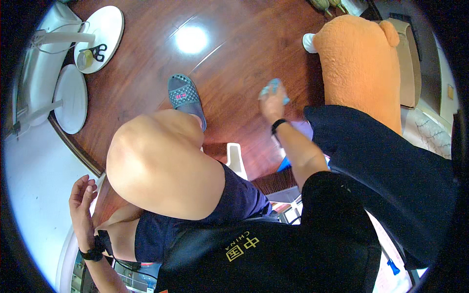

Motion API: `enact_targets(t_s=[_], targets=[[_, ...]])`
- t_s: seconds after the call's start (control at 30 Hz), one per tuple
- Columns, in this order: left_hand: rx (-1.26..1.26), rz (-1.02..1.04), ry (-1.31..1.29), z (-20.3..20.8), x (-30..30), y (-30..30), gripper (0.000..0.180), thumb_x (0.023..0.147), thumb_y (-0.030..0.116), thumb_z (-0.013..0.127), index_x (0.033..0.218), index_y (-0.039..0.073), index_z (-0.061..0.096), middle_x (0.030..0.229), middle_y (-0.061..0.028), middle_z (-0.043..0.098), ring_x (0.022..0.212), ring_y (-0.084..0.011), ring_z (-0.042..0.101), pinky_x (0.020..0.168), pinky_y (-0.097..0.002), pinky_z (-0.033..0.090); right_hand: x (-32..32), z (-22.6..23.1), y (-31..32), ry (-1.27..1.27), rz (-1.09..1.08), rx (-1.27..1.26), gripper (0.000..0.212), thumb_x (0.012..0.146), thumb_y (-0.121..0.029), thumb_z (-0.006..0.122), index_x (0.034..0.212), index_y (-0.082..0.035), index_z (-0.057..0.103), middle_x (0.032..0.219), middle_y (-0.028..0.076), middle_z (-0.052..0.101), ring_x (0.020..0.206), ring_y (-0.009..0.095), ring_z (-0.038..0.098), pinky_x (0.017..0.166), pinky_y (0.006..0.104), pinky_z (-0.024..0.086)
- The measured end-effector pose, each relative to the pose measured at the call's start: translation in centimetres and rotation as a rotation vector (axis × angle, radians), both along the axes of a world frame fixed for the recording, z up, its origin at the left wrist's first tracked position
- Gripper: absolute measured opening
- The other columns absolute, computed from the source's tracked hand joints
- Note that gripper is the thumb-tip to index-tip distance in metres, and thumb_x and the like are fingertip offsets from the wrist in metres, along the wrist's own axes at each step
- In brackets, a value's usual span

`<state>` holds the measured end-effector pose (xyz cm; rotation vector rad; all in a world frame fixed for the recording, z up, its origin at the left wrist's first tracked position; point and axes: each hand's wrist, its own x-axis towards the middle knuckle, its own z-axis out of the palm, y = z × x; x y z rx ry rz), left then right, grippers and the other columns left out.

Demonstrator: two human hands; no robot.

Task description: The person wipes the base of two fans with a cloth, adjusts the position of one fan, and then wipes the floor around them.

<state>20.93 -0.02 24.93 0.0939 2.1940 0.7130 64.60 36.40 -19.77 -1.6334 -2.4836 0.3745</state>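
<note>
My right hand (273, 103) reaches down to the reddish-brown wooden floor (229, 63), slightly blurred, its fingers closed over a crumpled light-blue cloth (276, 87). The cloth lies against the floor and is mostly covered by the hand. Off at the left, my left hand (82, 207) is raised beside my bent knee with its fingers loosely apart and nothing in them. It is nearest to the pale wall (34, 195). Both wrists wear dark bands. One foot in a dark grey slipper (185, 95) rests on the floor between the hands.
A large orange plush toy (359, 68) stands at the right, with a cardboard box (408, 68) behind it. At the upper left are white round discs, one carrying black scissors (99, 52) and a tape roll (85, 59). Dark bristles (276, 184) and a white trough-like piece (235, 158) are near my legs.
</note>
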Motion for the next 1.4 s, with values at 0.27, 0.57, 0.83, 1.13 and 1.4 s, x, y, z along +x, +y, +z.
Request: enact_targets(t_s=[0.27,0.57,0.83,1.13,1.4], targets=[[0.018,-0.21,-0.029,-1.7,3.1,5.6,0.036,0.098,0.015,0.064,0.129,-0.003,0.06,0.12,-0.0087,0.067,0.112,-0.0173,0.061,0.1,-0.0314,0.047,-5.6,6.3,-11.0,-0.009,0.956,-0.252,0.045,0.096,-0.019,0.055,0.139,-0.005,0.057,0.154,0.011,0.045,0.146,0.036,0.034,0.119,0.0563,0.027],[-0.074,-0.175,-0.002,0.2,3.6,3.5,0.036,0.098,0.017,0.066,0.127,-0.003,0.06,0.119,-0.0096,0.068,0.112,-0.0183,0.061,0.101,-0.0314,0.047,12.7,6.1,-21.2,-0.355,-0.089,-0.393,0.038,0.084,-0.009,0.066,0.121,-0.013,0.062,0.127,0.023,0.048,0.111,0.047,0.05,0.1,0.0545,0.043],[-0.027,-0.134,-0.034,-1.2,3.4,2.3,0.036,0.098,0.017,0.065,0.127,-0.004,0.061,0.119,-0.009,0.067,0.112,-0.0182,0.061,0.101,-0.032,0.046,-1.9,5.0,-12.8,0.05,0.117,-0.424,0.014,0.085,-0.008,0.063,0.099,-0.008,0.062,0.11,0.021,0.053,0.104,0.043,0.053,0.088,0.0524,0.048],[0.033,-0.217,0.008,-0.9,2.9,4.8,0.035,0.099,0.018,0.066,0.126,-0.003,0.061,0.118,-0.0086,0.068,0.11,-0.0173,0.062,0.102,-0.0315,0.046,8.0,3.7,-20.1,-0.181,-0.266,-0.645,0.025,0.09,-0.014,0.055,0.114,-0.009,0.061,0.131,0.023,0.053,0.12,0.042,0.053,0.1,0.0495,0.047],[0.057,-0.131,-0.047,-2.4,2.3,3.4,0.031,0.098,0.012,0.066,0.126,-0.001,0.061,0.112,-0.0045,0.067,0.105,-0.0131,0.06,0.093,-0.0261,0.049,5.0,-2.0,-13.9,-0.692,0.196,-0.599,0.022,0.093,-0.024,0.055,0.104,-0.012,0.069,0.105,0.009,0.07,0.099,0.028,0.068,0.086,0.0477,0.05]])
